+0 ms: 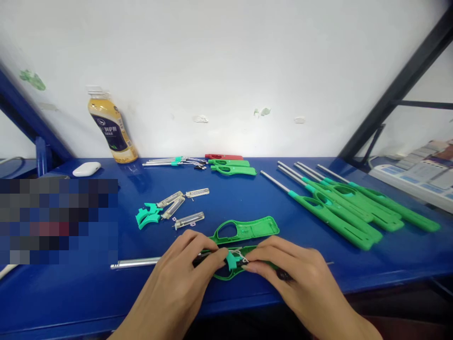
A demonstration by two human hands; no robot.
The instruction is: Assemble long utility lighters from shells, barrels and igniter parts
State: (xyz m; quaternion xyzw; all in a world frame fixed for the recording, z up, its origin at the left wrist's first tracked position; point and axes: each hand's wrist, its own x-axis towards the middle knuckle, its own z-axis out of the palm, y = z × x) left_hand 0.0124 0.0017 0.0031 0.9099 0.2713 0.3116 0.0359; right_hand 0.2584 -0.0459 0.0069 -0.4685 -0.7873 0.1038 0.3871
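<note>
On the blue tabletop (71,302), a turquoise trigger (232,260) over an open green shell half (226,278) is pinched by the fingers of the left hand (187,274), and white wires (241,256) beside it by those of the right hand (299,269), with a second shell half (257,228) laid just behind.

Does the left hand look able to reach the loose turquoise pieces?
Probably yes: the turquoise pieces lie just beyond the left hand, with no obstacle between, though it is busy at a green shell.
</note>
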